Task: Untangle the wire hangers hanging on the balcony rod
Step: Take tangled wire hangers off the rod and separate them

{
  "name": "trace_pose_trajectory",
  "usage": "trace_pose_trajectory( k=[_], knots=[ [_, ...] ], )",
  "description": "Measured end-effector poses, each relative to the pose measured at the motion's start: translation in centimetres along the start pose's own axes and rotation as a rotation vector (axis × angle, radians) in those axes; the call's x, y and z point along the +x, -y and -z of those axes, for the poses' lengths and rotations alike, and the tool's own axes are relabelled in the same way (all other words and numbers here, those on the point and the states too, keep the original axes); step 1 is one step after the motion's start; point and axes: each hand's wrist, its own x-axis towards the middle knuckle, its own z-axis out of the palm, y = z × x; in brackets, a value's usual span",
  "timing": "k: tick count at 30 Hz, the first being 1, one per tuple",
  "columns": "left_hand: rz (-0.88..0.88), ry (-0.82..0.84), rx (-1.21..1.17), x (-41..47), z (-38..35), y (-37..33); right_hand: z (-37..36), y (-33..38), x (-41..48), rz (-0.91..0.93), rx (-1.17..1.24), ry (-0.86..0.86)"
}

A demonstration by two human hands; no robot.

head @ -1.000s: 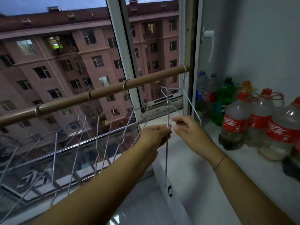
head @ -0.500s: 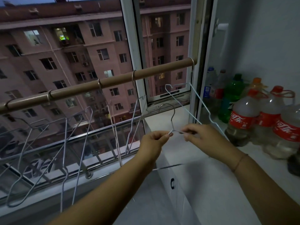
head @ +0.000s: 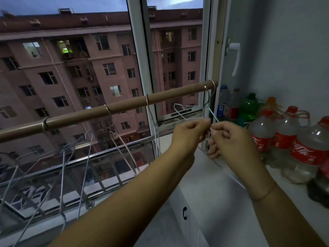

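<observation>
Pinch point sits just below the right end of the rod (head: 124, 106). Left hand (head: 188, 135) and right hand (head: 230, 139) each nip the wire hanger (head: 213, 115). Its hook seems looped on the rod above, nearer the right hand, with the shoulder running left.
</observation>
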Motion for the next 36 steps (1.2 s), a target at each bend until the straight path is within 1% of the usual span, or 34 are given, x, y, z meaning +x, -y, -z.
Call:
trace_pose_trajectory(
  k=[4,7,11,13,16,18,21,23,25,27,29,32,36],
  knots=[
    [0.045,-0.029,-0.096,1.4,-0.8,-2.0,-0.6,1.3,2.0,0.024,-0.017,-0.034],
    [0.085,-0.071,-0.100,2.3,-0.3,-2.2,-1.3,1.0,2.9,0.018,-0.051,-0.007],
    [0.183,-0.143,-0.083,2.7,0.1,-1.2,-2.1,-0.3,3.2,-0.056,-0.052,0.041],
    [0.179,-0.147,-0.047,2.8,0.4,-0.8,-2.3,-0.9,3.2,-0.060,-0.076,0.038],
    [0.093,-0.127,0.040,2.1,0.6,-0.6,-2.2,-1.1,3.7,-0.073,-0.085,0.080],
    [0.000,-0.163,0.156,1.1,0.8,-0.5,-2.0,-1.0,4.1,-0.123,-0.017,0.143],
    [-0.245,-0.224,0.282,-0.8,1.5,-0.5,-1.8,-1.2,4.5,-0.117,-0.006,0.125],
    [-0.391,-0.306,0.350,-1.9,2.5,-0.3,-1.8,-1.5,4.4,-0.081,-0.044,0.082],
    [-0.452,-0.431,0.413,-2.3,3.7,0.1,-1.9,-1.9,4.4,-0.064,-0.049,0.068],
    [-0.403,-0.513,0.473,-1.9,4.5,0.4,-2.1,-2.0,4.5,-0.070,-0.052,0.070],
    [-0.291,-0.535,0.487,-1.2,5.1,0.6,-2.4,-2.1,4.6,-0.070,-0.062,0.067],
    [-0.149,-0.508,0.401,-0.2,5.8,0.6,-2.7,-2.1,4.8,-0.050,-0.089,0.049],
    [-0.075,-0.453,0.278,0.9,6.9,0.2,-2.9,-2.2,5.4,-0.046,-0.113,0.040]
  ],
)
